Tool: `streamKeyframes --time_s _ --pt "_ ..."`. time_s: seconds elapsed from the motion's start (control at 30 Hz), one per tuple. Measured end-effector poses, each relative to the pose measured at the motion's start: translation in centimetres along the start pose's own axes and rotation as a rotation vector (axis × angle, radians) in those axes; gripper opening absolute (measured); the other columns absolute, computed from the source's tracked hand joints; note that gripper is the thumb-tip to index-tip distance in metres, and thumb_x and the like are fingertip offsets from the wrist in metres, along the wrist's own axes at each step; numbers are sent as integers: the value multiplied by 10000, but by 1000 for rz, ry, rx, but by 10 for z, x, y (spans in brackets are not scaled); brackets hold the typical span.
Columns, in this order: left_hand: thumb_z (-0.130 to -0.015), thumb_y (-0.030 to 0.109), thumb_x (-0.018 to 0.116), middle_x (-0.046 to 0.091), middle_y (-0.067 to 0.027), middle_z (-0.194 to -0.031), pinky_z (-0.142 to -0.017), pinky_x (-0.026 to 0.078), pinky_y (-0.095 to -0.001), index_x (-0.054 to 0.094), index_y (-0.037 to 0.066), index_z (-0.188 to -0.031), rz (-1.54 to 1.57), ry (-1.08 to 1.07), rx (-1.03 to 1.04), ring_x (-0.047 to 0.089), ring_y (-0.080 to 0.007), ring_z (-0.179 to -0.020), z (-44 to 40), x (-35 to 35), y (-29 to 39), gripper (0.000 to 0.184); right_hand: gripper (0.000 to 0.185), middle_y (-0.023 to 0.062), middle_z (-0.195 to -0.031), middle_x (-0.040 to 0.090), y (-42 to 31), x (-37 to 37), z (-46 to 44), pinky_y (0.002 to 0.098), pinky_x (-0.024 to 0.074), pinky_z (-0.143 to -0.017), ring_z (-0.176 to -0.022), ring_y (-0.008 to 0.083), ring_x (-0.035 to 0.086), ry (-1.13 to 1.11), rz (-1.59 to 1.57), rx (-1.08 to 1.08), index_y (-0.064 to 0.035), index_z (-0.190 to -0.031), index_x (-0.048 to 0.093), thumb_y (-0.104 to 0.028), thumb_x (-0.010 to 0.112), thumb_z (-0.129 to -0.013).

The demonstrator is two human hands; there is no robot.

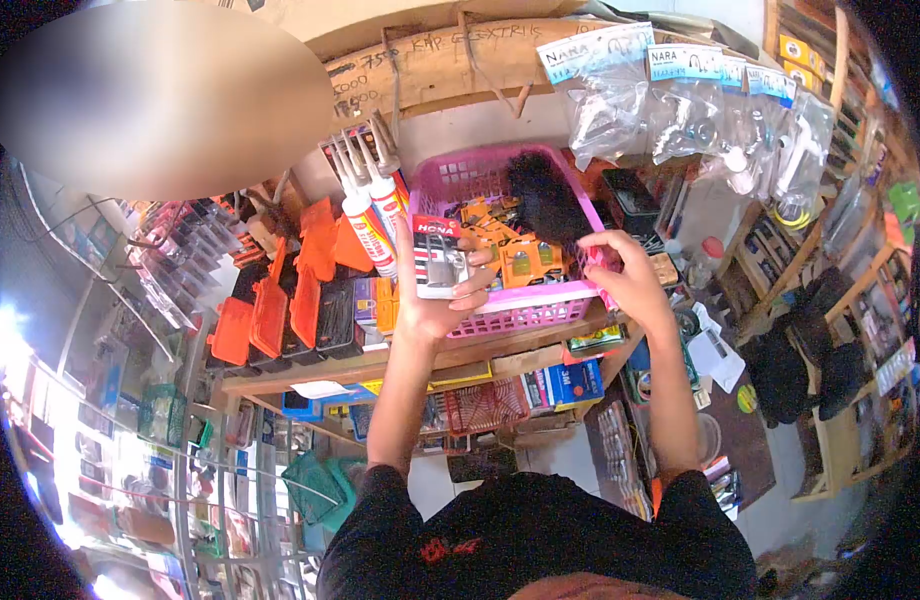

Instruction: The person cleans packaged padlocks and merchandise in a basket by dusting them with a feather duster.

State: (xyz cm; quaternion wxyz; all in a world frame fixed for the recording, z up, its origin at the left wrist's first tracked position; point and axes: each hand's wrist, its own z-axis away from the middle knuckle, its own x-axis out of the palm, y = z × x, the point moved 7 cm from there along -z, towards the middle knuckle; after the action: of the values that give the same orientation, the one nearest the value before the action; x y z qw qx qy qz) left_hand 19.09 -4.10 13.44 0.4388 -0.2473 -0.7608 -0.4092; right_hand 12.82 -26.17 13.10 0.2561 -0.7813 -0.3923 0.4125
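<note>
HONA packet (pixel 440 262): logged with surroundings, largest first. Wooden tabletop (pixel 300 372). On it, pink basket (pixel 535 294), with orange-yellow packs (pixel 530 260) at left and black contents (pixel 545 195) far right. Held above basket's near left side in left hand (pixel 430 315): packet, printed face showing; probably light, stiff-backed, slightly slippery. Best gripped by side edges. At basket's near right corner: right hand (pixel 635 285), narrowed on pink item (pixel 602 262), identity unclear.

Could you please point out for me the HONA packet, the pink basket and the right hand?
HONA packet (pixel 436 262), head view: middle of its printed face.
Pink basket (pixel 538 295), head view: its near rim.
Right hand (pixel 637 273), head view: back of the hand.
</note>
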Motion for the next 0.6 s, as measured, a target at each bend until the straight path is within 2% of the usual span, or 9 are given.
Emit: streamKeyframes --time_s 0.03,0.1,0.17,0.2,0.3,0.43,0.47,0.57,0.6 --pt "-848 727 418 495 -101 -845 -436 322 -282 644 33 -898 -15 28 18 412 -169 -576 -1 1 -1 731 314 56 -1024 583 -7 1 0 291 452 -844 -945 152 559 -16 56 23 -44 -1079 622 0 648 -769" --pt "-858 703 432 505 -104 -849 -457 340 -313 644 38 -898 -49 80 44 418 -174 -581 -4 2 -4 698 438 107 -1057 571 -23 4 2 332 464 -850 -954 231 583 -52 242 16 -67 -1188 556 -89 696 -774" --pt "-901 618 444 531 -99 -852 -561 393 -358 625 49 -1011 -70 129 70 460 -196 -631 -11 -6 -7 607 493 139 -1082 561 -53 4 7 367 466 -857 -965 285 588 -21 480 -15 -77 -1221 533 -134 717 -767" --pt "-912 593 445 539 -97 -854 -588 402 -362 614 50 -1050 -108 185 95 473 -200 -650 -14 -8 -8 586 536 175 -1101 542 -55 7 9 411 461 -868 -990 356 572 -114 449 101 -87 -1251 506 -166 721 -766" --pt "-946 522 434 571 -84 -856 -688 428 -370 545 41 -1198 -128 217 150 534 -217 -750 -26 -14 -10 554 507 172 -1077 545 -63 15 25 411 463 -857 -999 352 570 -94 555 31 -75 -1242 512 -151 702 -778" --pt "-950 509 431 595 -84 -860 -754 445 -389 521 40 -1236 -51 246 203 568 -233 -817 -37 -17 -16 557 579 225 -1132 496 -76 11 57 445 434 -909 -1063 407 529 -59 359 145 -86 -1340 423 -104 656 -810" --pt "-949 508 433 600 -86 -865 -756 446 -390 521 42 -1238 -22 238 202 570 -234 -823 -39 -16 -19 556 641 255 -1265 448 -72 14 65 432 379 -1012 -1198 413 470 -123 355 143 -54 -1402 336 -64 617 -826" --pt "-947 504 428 612 -90 -890 -766 444 -398 537 45 -1233 24 189 155 572 -244 -844 -46 -17 -31 552 662 253 -1383 392 -64 17 96 394 305 -1090 -1316 358 394 -22 145 48 -3 -1427 277 -27 577 -837" --pt "-948 497 422 610 -91 -900 -774 441 -403 545 38 -1230 22 158 141 570 -249 -856 -48 -16 -35 552 662 244 -1451 329 -60 20 106 372 233 -1130 -1380 310 318 -49 -31 150 25 -1441 231 2 534 -853"
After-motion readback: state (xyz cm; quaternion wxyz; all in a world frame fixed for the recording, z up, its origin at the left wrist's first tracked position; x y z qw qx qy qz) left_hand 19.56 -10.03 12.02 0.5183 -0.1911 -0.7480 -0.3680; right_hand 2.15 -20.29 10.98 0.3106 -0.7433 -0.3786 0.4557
